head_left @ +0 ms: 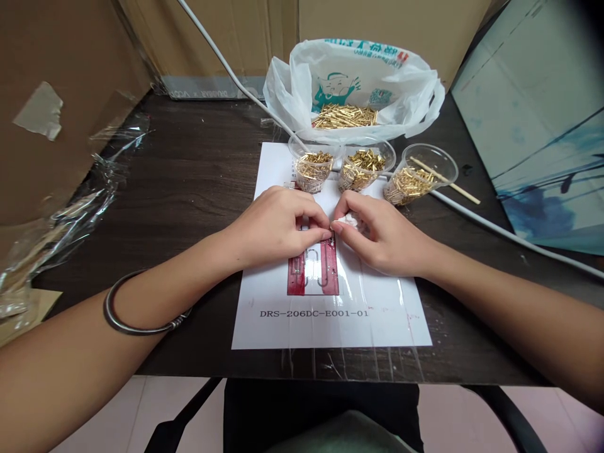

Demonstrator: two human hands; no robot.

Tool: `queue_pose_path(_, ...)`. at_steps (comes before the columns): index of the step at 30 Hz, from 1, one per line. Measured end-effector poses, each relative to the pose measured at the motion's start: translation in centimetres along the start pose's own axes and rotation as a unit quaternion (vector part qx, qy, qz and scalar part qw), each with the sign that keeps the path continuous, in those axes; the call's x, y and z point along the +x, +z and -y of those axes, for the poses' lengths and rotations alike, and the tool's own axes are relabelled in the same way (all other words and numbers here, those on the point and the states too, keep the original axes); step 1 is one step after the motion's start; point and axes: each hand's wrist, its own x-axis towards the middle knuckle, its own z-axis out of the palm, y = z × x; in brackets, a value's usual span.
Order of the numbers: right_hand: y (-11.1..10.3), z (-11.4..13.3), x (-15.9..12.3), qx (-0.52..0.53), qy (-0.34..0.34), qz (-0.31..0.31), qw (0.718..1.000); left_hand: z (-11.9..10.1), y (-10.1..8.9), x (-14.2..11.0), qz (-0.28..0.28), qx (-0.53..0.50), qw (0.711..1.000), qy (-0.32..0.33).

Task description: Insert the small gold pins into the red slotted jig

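Observation:
My left hand [278, 223] rests over a printed white sheet [264, 292], thumb and forefinger pinched together; whatever is between the tips is too small to make out. Facing it, my right hand [377, 236] is closed around a crumpled white tissue [349, 219], its thumb and forefinger tips almost meeting those of the left. Under the fingertips a drawing with red side bands [330, 267] shows on the sheet, its upper part covered by my hands. Just beyond stand a left plastic cup [314, 179] and a middle plastic cup [358, 179], both holding small brass-coloured pieces.
A tilted third cup [409, 189] holds more brass pieces and a thin wooden stick [465, 193]. Behind, a white plastic bag [401, 94] contains longer brass pins [346, 116]. A white cable [509, 236] crosses the dark table [198, 163]. Cardboard [51, 56] walls the left side.

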Motion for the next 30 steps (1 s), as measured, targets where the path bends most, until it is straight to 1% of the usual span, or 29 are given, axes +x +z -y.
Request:
queue_pose_path(13, -0.12, -0.06, -0.17, 0.002, 0.019, -0.005, 1.000, -0.06, 0.27, 0.14, 0.000, 0.000, 1.000, -0.024)
queue_pose_path(30, -0.01, 0.19, -0.10, -0.032, -0.002, -0.014, 0.999, 0.02, 0.37, 0.17, 0.005, 0.000, 1.000, -0.025)
